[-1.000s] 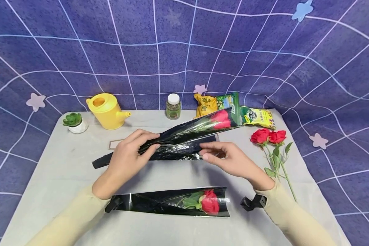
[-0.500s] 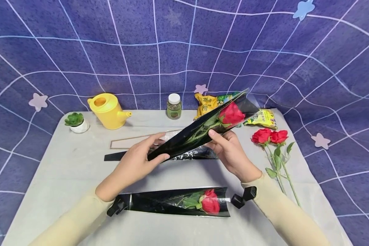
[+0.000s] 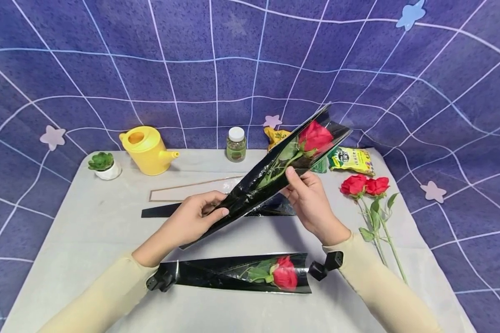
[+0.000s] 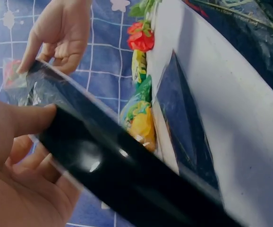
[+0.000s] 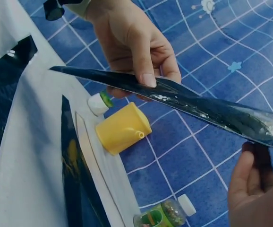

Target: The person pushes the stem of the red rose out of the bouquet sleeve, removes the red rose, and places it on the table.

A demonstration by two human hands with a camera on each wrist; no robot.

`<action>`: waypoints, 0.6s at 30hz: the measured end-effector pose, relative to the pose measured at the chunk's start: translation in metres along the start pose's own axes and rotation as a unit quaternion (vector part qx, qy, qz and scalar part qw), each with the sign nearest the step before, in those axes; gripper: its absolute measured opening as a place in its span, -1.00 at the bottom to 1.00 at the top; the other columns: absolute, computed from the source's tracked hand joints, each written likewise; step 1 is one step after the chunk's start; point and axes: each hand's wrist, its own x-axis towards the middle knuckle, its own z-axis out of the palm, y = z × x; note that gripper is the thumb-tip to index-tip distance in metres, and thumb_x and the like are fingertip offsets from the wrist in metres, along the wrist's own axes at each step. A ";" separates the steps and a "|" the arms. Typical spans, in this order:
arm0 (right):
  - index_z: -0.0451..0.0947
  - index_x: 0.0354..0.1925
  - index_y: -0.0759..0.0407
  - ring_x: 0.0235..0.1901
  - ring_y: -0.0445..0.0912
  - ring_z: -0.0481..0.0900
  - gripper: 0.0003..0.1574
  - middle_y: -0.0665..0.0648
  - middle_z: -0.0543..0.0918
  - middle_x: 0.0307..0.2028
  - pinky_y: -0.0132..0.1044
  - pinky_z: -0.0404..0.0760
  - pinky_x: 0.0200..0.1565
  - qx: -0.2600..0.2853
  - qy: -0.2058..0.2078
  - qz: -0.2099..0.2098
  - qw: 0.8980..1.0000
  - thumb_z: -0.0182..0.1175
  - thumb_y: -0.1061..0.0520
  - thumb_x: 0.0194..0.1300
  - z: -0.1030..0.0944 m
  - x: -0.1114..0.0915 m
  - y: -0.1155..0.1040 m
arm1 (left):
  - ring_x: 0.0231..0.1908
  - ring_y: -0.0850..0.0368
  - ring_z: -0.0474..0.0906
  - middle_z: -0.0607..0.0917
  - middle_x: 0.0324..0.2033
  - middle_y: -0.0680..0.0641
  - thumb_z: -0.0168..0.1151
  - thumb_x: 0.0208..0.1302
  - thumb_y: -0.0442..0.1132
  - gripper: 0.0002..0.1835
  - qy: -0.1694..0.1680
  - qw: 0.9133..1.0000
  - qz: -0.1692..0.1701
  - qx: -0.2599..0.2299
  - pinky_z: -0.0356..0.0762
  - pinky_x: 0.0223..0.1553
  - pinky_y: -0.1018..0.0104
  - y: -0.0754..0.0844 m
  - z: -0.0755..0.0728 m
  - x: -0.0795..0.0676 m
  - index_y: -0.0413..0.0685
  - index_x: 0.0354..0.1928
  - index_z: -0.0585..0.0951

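Observation:
A red rose [image 3: 315, 136] with green leaves sits inside a black sleeve with a clear front [image 3: 250, 196], held tilted above the table, bloom end up and to the right. My left hand [image 3: 197, 215] grips the sleeve's narrower lower part between thumb and fingers; the left wrist view shows the thumb on top of the black film [image 4: 103, 146]. Nearer the bloom, my right hand [image 3: 310, 201] holds the sleeve's lower edge, thumb in front and fingers behind. Another wrapped rose [image 3: 284, 274] lies flat in front. Beneath the held sleeve lies a flat black sleeve [image 3: 156, 211], partly hidden.
Two loose red roses [image 3: 364, 185] lie at the right. Along the back stand a potted succulent [image 3: 104, 166], a yellow watering can [image 3: 147, 150] and a white-capped jar [image 3: 235, 145], with colourful packets [image 3: 352, 159] further right. A brown-edged pale sleeve [image 3: 183, 191] lies behind the black one.
The wrapped rose has tilted more steeply, its bloom end rising and turning to face the camera. My right hand has moved from beside the sleeve to holding its edge.

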 end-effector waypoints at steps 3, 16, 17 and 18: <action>0.51 -0.09 0.27 -0.21 -0.09 0.56 -0.70 0.14 0.60 -0.17 -0.19 0.53 -0.12 -0.029 0.013 0.012 0.999 0.22 0.11 0.28 0.002 -0.001 0.004 | -0.53 0.18 0.38 0.59 -0.46 0.14 0.19 0.30 -0.08 -0.75 0.005 1.000 0.005 -0.001 0.40 -0.47 0.25 0.001 0.002 0.000 0.12 -0.01 0.57; 0.56 -0.32 0.24 -0.47 -0.18 0.41 -0.89 0.07 0.55 -0.44 -0.35 0.43 -0.35 -0.050 0.066 -0.050 0.995 0.29 0.22 0.19 0.005 0.001 0.009 | -0.76 0.29 0.06 0.27 -0.84 0.16 0.25 0.17 0.13 -0.77 -0.028 0.999 -0.029 0.003 0.14 -0.65 0.36 -0.002 0.007 0.000 0.27 -0.55 0.60; 0.55 -0.36 0.24 -0.51 -0.19 0.38 -0.89 0.06 0.53 -0.49 -0.36 0.42 -0.39 -0.054 0.073 -0.055 0.994 0.31 0.22 0.18 0.006 0.001 0.010 | -0.76 0.30 0.06 0.30 -0.85 0.16 0.25 0.17 0.13 -0.78 -0.029 0.999 -0.026 -0.002 0.14 -0.65 0.36 -0.001 0.008 0.000 0.28 -0.53 0.64; 0.54 -0.40 0.24 -0.55 -0.19 0.36 -0.87 0.05 0.51 -0.53 -0.38 0.41 -0.42 -0.064 0.080 -0.061 0.993 0.32 0.22 0.17 0.006 0.001 0.011 | -0.76 0.30 0.05 0.31 -0.86 0.15 0.24 0.17 0.13 -0.80 -0.029 0.999 -0.023 -0.006 0.13 -0.64 0.36 -0.001 0.009 0.000 0.30 -0.50 0.66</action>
